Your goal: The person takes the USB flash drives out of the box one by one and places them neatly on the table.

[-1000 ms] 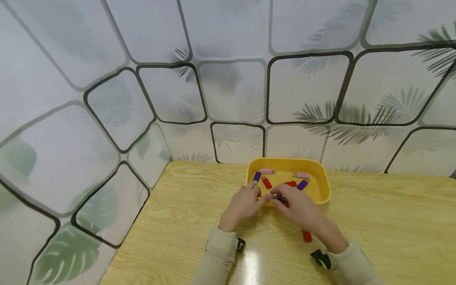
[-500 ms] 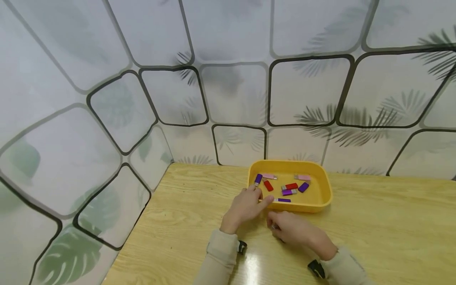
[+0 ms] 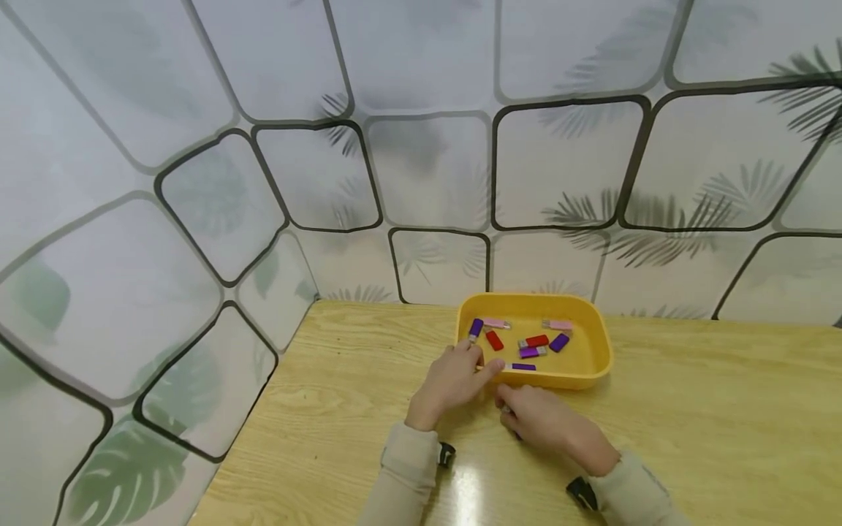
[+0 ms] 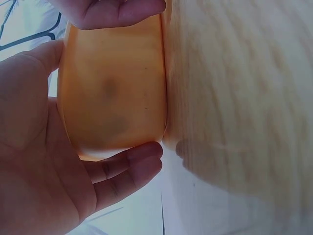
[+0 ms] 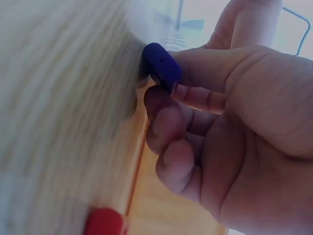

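The yellow tray point(image 3: 566, 380) stands on the table, with purple, red and pink USB sticks inside it. My left hand point(image 3: 450, 381) grips its near left corner: the thumb lies at the rim, and fingers curl round the outer wall point(image 4: 112, 93) in the left wrist view. Just in front of the tray, my right hand point(image 3: 552, 422) pinches a dark purple USB stick point(image 5: 164, 63) between thumb and fingers, low over the tabletop. Whether the stick touches the wood I cannot tell. In the head view that hand mostly hides it.
A red USB stick point(image 5: 105, 223) lies on the table near the right hand, visible in the right wrist view. The wooden table point(image 3: 710, 409) meets a patterned wall covering point(image 3: 434, 168) behind the tray and another on the left.
My right hand has drawn back from over the tray to the table in front of it. A purple USB stick now shows along the tray's front inside. The left hand stays at its corner.
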Demonstrator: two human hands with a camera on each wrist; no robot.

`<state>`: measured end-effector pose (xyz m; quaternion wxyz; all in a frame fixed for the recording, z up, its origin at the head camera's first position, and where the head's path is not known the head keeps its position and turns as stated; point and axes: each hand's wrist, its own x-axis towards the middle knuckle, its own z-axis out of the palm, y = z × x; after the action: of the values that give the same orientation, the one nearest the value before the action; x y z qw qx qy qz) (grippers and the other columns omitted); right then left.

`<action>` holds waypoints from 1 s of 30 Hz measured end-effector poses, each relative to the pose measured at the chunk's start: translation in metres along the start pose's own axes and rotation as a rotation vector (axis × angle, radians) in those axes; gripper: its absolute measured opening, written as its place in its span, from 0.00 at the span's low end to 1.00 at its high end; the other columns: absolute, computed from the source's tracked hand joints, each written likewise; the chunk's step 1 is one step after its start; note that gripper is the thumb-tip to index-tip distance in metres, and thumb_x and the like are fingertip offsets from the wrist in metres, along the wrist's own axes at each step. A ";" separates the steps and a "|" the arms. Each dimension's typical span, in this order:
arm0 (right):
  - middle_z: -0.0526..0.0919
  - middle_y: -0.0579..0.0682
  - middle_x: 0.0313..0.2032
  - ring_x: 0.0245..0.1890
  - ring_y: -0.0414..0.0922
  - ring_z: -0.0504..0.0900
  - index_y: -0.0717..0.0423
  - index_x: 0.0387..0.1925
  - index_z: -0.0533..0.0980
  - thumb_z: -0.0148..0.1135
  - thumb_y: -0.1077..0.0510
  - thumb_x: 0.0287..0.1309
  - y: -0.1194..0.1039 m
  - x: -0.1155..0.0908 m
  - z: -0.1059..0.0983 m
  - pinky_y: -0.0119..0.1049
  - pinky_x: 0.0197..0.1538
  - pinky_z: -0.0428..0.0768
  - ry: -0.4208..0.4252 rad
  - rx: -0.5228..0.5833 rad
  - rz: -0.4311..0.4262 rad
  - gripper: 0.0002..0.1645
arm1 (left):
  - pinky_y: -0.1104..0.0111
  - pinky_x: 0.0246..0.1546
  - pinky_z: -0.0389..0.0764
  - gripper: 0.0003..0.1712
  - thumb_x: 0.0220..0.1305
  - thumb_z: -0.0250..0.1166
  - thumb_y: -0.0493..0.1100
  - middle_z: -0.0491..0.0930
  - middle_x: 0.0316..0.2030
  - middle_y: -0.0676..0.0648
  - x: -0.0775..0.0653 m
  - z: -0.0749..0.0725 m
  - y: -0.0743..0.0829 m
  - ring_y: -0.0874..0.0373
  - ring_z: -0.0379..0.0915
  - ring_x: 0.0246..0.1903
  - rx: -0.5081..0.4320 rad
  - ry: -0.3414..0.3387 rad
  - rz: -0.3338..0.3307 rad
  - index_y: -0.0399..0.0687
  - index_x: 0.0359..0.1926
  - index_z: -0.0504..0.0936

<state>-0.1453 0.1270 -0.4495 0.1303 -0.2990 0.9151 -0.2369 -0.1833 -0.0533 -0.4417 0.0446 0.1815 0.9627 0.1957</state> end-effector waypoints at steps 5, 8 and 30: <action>0.74 0.41 0.23 0.20 0.38 0.70 0.53 0.39 0.75 0.61 0.60 0.65 -0.001 -0.002 0.001 0.35 0.27 0.73 0.032 -0.067 0.048 0.03 | 0.67 0.29 0.70 0.32 0.72 0.46 0.70 0.73 0.37 0.50 -0.002 0.002 0.000 0.55 0.69 0.34 -0.016 -0.015 -0.010 0.48 0.36 0.79; 0.72 0.41 0.21 0.20 0.38 0.69 0.52 0.38 0.75 0.62 0.59 0.65 -0.001 -0.004 0.002 0.36 0.26 0.72 0.027 -0.094 0.081 0.03 | 0.68 0.28 0.70 0.31 0.72 0.47 0.70 0.73 0.36 0.51 -0.004 0.004 0.001 0.56 0.68 0.33 -0.030 -0.040 -0.020 0.49 0.36 0.78; 0.74 0.43 0.37 0.31 0.41 0.71 0.51 0.47 0.75 0.75 0.51 0.50 -0.001 -0.012 -0.018 0.39 0.36 0.71 -0.089 -0.049 0.080 0.24 | 0.67 0.29 0.70 0.31 0.73 0.46 0.69 0.72 0.35 0.51 0.000 0.000 0.003 0.56 0.68 0.33 -0.014 -0.003 -0.006 0.47 0.38 0.79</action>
<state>-0.1427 0.1400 -0.4324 0.1728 -0.2758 0.9251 -0.1957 -0.1821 -0.0512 -0.4405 0.0478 0.1788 0.9617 0.2019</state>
